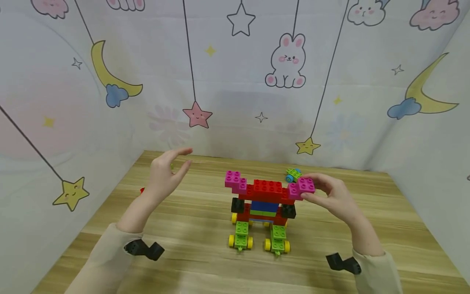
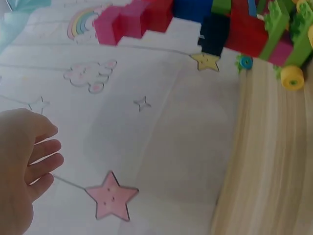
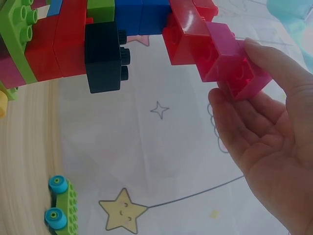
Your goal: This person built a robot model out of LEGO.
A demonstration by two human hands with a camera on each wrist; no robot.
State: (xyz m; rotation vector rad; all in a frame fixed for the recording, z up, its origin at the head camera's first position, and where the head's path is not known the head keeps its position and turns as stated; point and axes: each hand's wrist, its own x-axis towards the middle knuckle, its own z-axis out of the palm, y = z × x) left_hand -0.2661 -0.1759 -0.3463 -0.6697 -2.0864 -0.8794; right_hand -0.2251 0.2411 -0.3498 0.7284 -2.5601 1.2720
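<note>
A toy brick model stands upright on the wooden table, with red and blue bricks in its body and black bricks at its sides. Green bases with yellow wheels carry it. Two stepped pink bricks jut out at each upper end. My right hand pinches the outer pink brick at the upper right between thumb and fingers. Left of the model, my left hand is raised in the air, holding nothing, its thumb and fingers spread apart. In the left wrist view the left-end pink bricks are well away from that hand.
Behind the model lies a small green wheeled base with blue wheels. A small red piece shows beside the left forearm. A printed white cloth hangs behind the table and along its sides.
</note>
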